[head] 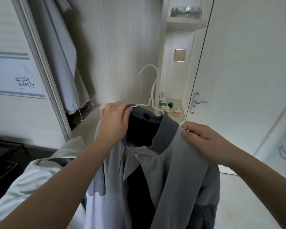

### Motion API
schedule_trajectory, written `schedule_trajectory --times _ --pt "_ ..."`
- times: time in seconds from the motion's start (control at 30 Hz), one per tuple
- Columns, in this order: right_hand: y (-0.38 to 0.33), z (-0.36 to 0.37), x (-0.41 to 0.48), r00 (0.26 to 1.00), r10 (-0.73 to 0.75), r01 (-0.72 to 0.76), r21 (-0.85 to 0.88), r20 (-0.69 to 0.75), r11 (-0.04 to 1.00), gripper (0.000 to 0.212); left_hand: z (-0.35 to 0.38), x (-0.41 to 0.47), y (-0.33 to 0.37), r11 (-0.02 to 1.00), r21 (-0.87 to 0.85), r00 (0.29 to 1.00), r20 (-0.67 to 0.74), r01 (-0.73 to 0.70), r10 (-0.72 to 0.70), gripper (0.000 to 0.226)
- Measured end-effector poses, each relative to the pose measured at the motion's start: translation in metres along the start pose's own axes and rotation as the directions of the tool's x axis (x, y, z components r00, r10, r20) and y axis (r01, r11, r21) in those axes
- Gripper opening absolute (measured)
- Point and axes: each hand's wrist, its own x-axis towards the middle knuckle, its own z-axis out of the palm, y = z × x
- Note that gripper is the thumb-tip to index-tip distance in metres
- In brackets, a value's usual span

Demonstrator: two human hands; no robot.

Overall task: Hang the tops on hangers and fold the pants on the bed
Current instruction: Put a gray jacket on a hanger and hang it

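A grey zip-up jacket (pixel 177 166) with a darker ribbed collar and a black lining hangs in front of me on a white wire hanger (pixel 151 91), whose hook points up and left. My left hand (pixel 114 118) grips the jacket's left shoulder together with the hanger's arm. At the right shoulder, my right hand (pixel 200 134) pinches the grey fabric just below the collar. Pale clothing (pixel 31 176) lies on the bed at the lower left.
An open wardrobe with a sliding door (pixel 45 66) and hanging grey garments (pixel 64 52) is at the left. A corner shelf (pixel 170 109) with small items stands behind the hanger. A white door with a handle (pixel 200 102) is at the right.
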Motion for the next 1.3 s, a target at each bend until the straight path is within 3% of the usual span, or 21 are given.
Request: schedule_trajectory --times 0.23,0.47,0.67,0.73,0.83,0.97,1.1,1.3 --pt "-0.013 0.018 0.076 0.969 0.078 -0.022 0.233 -0.236 0.972 0.031 0.011 0.086 -0.031 0.994 -0.1 0.999 0.002 0.042 -0.042 0.024" --pt "-0.065 0.017 0.213 0.953 0.103 0.017 0.393 -0.284 0.919 0.04 -0.016 0.166 -0.071 0.925 -0.375 0.998 -0.021 -0.063 0.06 0.02" --pt "-0.116 0.016 0.342 0.922 0.089 0.108 0.472 -0.377 0.875 0.03 -0.058 0.236 -0.113 0.904 -0.403 0.989 -0.017 -0.143 0.149 0.015" --pt "-0.131 0.015 0.382 0.899 0.088 0.139 0.469 -0.429 0.872 0.03 -0.07 0.253 -0.127 0.904 -0.394 0.984 -0.019 -0.17 0.176 0.022" --pt "-0.155 0.009 0.441 0.873 0.043 0.194 0.427 -0.486 0.883 0.013 -0.08 0.278 -0.142 0.904 -0.371 0.973 0.006 -0.211 0.229 0.034" --pt "-0.191 -0.011 0.515 0.823 0.016 0.215 0.338 -0.567 0.916 0.009 -0.084 0.327 -0.15 0.935 -0.241 0.961 0.026 -0.262 0.276 0.038" --pt "-0.218 -0.038 0.583 0.806 0.02 0.239 0.357 -0.591 0.903 0.027 -0.081 0.384 -0.157 0.969 -0.124 0.976 0.019 -0.214 0.218 0.051" --pt "-0.245 -0.071 0.659 0.792 -0.028 0.349 0.416 -0.609 0.84 0.027 -0.065 0.45 -0.169 0.989 0.099 0.994 -0.014 -0.11 0.112 0.055"
